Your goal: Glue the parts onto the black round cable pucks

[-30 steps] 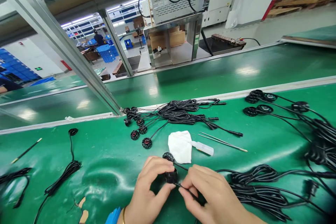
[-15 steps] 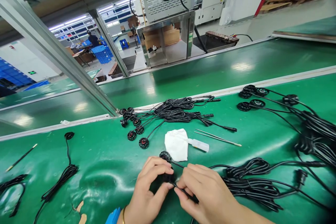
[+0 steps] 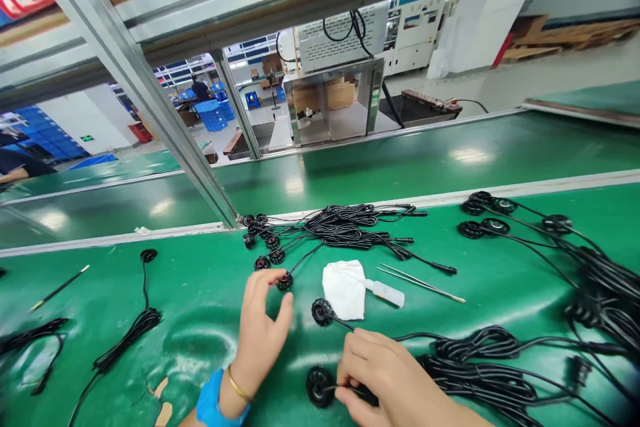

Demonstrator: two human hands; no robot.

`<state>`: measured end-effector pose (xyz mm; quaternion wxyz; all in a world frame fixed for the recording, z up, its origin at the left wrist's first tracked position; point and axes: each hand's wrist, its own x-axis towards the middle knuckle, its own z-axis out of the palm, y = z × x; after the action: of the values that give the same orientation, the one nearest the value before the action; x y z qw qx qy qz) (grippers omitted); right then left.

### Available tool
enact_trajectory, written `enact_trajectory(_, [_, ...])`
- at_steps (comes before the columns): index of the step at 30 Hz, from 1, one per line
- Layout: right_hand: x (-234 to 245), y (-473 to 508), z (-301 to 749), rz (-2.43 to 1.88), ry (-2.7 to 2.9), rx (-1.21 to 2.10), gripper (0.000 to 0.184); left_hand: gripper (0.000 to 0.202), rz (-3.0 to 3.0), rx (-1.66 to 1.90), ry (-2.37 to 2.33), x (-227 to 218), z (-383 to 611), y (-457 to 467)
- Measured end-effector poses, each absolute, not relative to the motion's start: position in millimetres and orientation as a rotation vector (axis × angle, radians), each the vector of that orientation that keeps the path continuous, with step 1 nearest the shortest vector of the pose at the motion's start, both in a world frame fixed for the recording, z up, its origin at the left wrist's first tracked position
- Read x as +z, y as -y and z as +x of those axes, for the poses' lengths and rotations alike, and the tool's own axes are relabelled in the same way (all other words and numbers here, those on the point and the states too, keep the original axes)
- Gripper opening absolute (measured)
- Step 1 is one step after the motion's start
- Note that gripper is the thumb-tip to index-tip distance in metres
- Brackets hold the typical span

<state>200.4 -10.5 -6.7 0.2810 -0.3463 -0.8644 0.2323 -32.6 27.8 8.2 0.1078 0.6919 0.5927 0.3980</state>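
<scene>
"What sort of place is this?"

"A factory assembly floor, by the look of it: bundled black cables (image 3: 345,230) on a green desk (image 3: 195,263), a metal frame (image 3: 153,113) beside it."

"Anything else?"

"White machinery (image 3: 416,30), blue crates (image 3: 211,115) and wooden pallets (image 3: 585,37) beyond."

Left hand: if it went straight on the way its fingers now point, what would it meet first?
Probably the black round part at the end of a cable; the left hand's fingertips overlap it in this view, though depth is unclear and they may be above it.
</scene>
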Motion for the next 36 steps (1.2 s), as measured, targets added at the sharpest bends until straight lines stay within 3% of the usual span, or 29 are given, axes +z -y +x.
enact_trajectory(4, [7.0, -15.9, 219.1, -0.977, 2.39, 0.399, 0.005, 0.029, 1.957, 1.318, -1.932, 0.1, -67.4, -61.8])
enact_trajectory(9, [19.8, -96.5, 234.0, -1.194, 2.378, -0.117, 0.022, 0.029, 1.869, 1.328, -2.036, -15.5, -94.3, -88.9])
enact_trajectory(14, [11.8, -158.1, 217.4, -1.226, 2.449, -0.284, 0.014, 0.022, 1.819, 1.321, -2.057, -31.9, -104.4, -102.0])
enact_trajectory(22, [15.4, -163.8, 214.3, -1.131, 2.404, -0.388, 0.01, 0.041, 1.83, 1.312, -2.052, -33.3, -127.1, -129.4])
enact_trajectory(27, [34.4, -148.9, 203.7, -0.978, 2.318, -0.413, 0.02, 0.027, 1.781, 1.371, -1.952, -26.6, -125.9, -135.8])
enact_trajectory(30, [54.8, -125.8, 207.6, -0.925, 2.283, -0.409, 0.022, 0.034, 1.691, 1.51, -1.855, -13.0, -119.3, -123.3])
enact_trajectory(34, [87.3, -75.7, 247.5, -1.005, 2.233, -0.345, 0.02, 0.041, 1.647, 1.52, -1.596, 6.7, -92.1, -92.5])
enact_trajectory(36, [96.8, -48.2, 277.9, -1.074, 2.271, -0.16, 0.016, 0.042, 1.625, 1.461, -1.465, 13.5, -71.4, -74.7])
